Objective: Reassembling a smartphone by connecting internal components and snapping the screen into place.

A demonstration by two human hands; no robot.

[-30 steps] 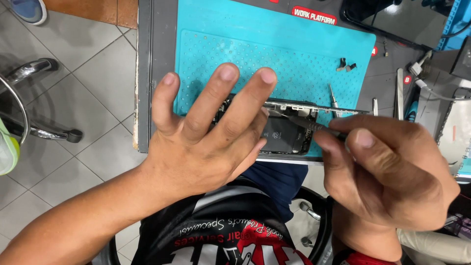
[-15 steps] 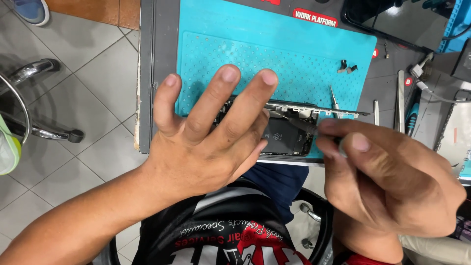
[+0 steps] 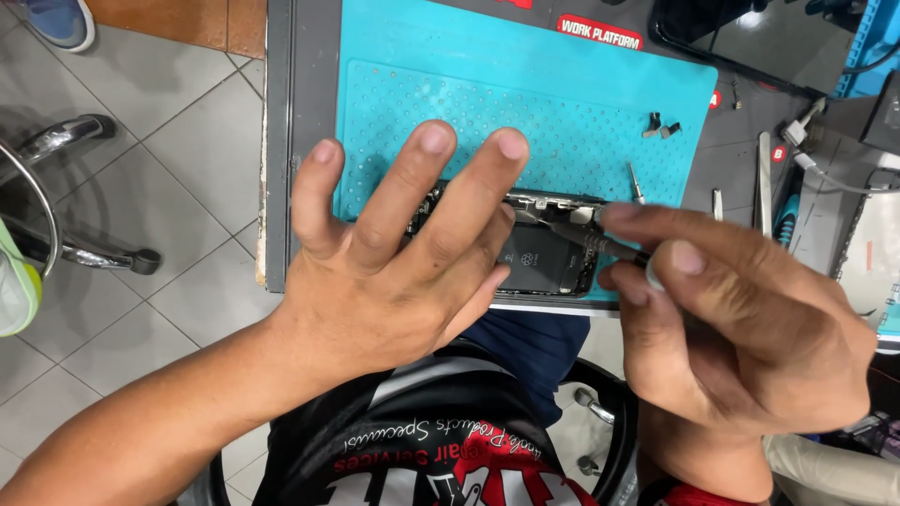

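Left hand [image 3: 394, 272] lies flat, fingers spread, pinning the opened phone [image 3: 548, 253]. Right hand [image 3: 741, 328] pinches a thin tool [image 3: 586, 239] inside it. Back already off, internal work apparently midway.

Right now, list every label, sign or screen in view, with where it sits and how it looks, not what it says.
Red label: rounded strip with white lettering, top edge of the teal mat.
Small red tag: at the mat's right edge.
Small red tag: on the grey table right of the mat, beside a white tool.
Dark glossy screen: upper right, black, reflective, unlit.
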